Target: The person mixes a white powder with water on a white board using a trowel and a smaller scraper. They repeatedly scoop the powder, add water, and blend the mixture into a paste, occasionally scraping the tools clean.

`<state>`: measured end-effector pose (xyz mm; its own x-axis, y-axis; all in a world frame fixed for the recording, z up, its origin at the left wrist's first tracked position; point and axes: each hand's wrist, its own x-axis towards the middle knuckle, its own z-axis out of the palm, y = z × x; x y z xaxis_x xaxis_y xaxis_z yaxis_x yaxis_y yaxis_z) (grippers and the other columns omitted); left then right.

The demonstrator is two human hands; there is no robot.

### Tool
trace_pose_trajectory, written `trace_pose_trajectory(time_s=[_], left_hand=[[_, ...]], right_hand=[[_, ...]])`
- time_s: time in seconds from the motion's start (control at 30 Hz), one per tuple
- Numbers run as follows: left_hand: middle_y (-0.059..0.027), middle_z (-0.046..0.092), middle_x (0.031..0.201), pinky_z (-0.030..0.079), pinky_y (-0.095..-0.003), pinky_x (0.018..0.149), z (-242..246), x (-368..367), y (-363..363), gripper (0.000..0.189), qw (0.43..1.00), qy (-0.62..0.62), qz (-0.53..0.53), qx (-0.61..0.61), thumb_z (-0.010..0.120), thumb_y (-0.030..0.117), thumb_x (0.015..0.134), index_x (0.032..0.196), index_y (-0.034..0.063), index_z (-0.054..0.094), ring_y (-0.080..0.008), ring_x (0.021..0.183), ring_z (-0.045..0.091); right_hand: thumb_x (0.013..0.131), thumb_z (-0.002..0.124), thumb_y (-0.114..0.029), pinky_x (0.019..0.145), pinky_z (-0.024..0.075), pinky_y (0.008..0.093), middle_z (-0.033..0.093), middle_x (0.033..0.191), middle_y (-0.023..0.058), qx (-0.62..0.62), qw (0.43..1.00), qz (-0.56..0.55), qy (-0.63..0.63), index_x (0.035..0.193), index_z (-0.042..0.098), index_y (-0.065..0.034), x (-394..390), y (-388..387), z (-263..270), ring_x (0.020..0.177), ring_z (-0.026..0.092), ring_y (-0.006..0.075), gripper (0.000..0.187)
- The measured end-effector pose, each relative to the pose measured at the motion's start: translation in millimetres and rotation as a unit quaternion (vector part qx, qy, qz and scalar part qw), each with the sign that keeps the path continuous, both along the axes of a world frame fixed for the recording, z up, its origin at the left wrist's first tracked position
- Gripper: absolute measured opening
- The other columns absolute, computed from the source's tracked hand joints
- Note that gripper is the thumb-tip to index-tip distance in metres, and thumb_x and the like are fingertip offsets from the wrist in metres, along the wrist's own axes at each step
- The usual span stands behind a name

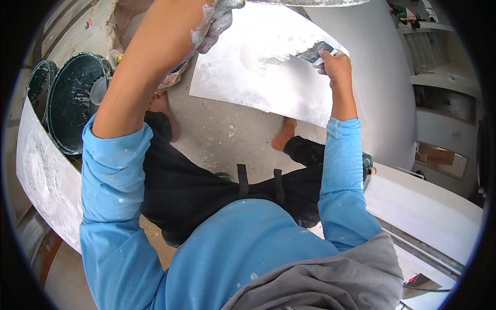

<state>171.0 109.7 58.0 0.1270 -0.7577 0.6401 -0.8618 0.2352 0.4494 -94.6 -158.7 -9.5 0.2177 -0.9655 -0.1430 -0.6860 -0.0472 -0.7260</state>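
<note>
My right hand (335,66) grips a putty knife (316,52) with a dark, flat blade and a pale handle. Its blade lies against a large white board (228,77), at the edge of a thick patch of wet-looking white compound (285,56). At the top edge of the view, my left hand (217,29) is curled tight, its fingers coated in white residue. It appears to hold a long metal-edged tool (310,3), mostly cut off by the frame. My bare feet show on the floor below the board.
Two dark green buckets, a large one (73,112) and another (40,87), stand at the left, streaked with white. A crumpled paper bag (116,35) lies beyond them. A powder-smeared panel (46,162) curves along the left. A pale wall (372,69) rises at right; another person (407,15) is farther off.
</note>
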Motion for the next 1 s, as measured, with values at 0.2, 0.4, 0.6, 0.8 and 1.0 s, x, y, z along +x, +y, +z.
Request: trace_pose_trajectory(time_s=[0.2,0.4,0.6,0.8,1.0], left_hand=[[-0.0125,0.067,0.106,0.047,-0.0339,0.092,-21,9,-11,0.029,0.995,-0.082,0.033,-0.048,0.054,0.013,0.101,0.125,-0.0025,0.062,-0.0252,0.102,0.060],[-0.0138,0.065,0.113,0.044,-0.0357,0.093,-13,5,5,0.032,0.992,-0.119,0.031,-0.031,0.055,0.013,0.097,0.125,-0.0025,0.062,-0.0264,0.104,0.059],[-0.0150,0.064,0.118,0.041,-0.0371,0.094,-9,0,-5,0.035,0.986,-0.164,0.022,-0.028,0.056,0.013,0.094,0.125,-0.0023,0.062,-0.0278,0.106,0.059],[-0.0155,0.064,0.118,0.043,-0.0354,0.094,-9,5,1,0.036,0.989,-0.140,0.037,-0.009,0.055,0.014,0.097,0.129,-0.0009,0.060,-0.0280,0.106,0.058],[-0.0159,0.064,0.116,0.046,-0.0334,0.093,-13,10,10,0.036,0.993,-0.103,0.054,0.016,0.054,0.015,0.100,0.133,0.0006,0.059,-0.0279,0.107,0.058]], right_hand=[[0.095,0.067,-0.016,0.058,0.0576,0.0298,0.070,0.090,0.0065,0.203,0.972,-0.102,-0.061,0.112,0.065,-0.0012,-152,12,-68,0.073,0.069,0.0173,0.023],[0.094,0.068,-0.018,0.053,0.0567,0.0278,0.067,0.084,0.0064,0.224,0.957,-0.094,-0.159,0.107,0.062,0.0008,-106,96,-94,0.064,0.064,0.0140,0.024],[0.095,0.062,-0.009,0.053,0.0608,0.0318,0.066,0.088,0.0128,0.148,0.894,-0.212,-0.365,0.108,0.058,0.0083,0,147,-126,0.064,0.066,0.0195,0.022],[0.097,0.058,-0.007,0.066,0.0600,0.0339,0.068,0.103,0.0206,0.107,0.885,-0.181,-0.415,0.115,0.055,0.0126,29,89,-52,0.086,0.074,0.0316,0.027],[0.097,0.066,-0.018,0.061,0.0522,0.0323,0.068,0.091,0.0075,0.173,0.950,-0.150,-0.210,0.108,0.063,-0.0039,-81,39,-54,0.074,0.066,0.0195,0.018]])
